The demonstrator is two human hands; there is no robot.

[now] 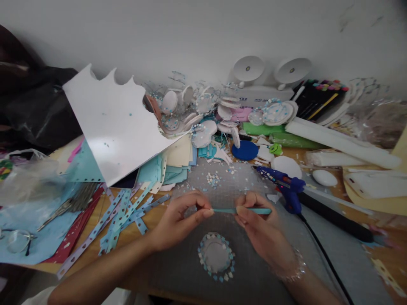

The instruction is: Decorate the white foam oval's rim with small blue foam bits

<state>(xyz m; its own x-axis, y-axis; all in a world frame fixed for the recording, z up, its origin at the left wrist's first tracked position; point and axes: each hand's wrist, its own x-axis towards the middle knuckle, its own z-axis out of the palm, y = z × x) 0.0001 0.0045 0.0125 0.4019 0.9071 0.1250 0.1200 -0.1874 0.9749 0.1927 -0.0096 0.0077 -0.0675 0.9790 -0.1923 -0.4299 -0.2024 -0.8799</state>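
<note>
My right hand (258, 220) is closed around a thin teal stick-like tool (254, 210), held level above a grey cutting mat (286, 262). My left hand (182, 218) pinches at the tool's left tip; what sits between those fingertips is too small to make out. Just below both hands a white foam disc ringed with small blue and white squares (216, 256) lies on the mat. A scatter of tiny blue and white squares (213, 178) lies on the mat beyond my hands.
A blue glue gun (284, 186) with a black cord lies right of my hands. Blue punched paper strips (124, 214), scissors (68, 207) and glasses (14, 239) lie left. A white card sheet (111, 123), decorated discs (190, 112), foam rolls (343, 144) and markers (321, 95) crowd the back.
</note>
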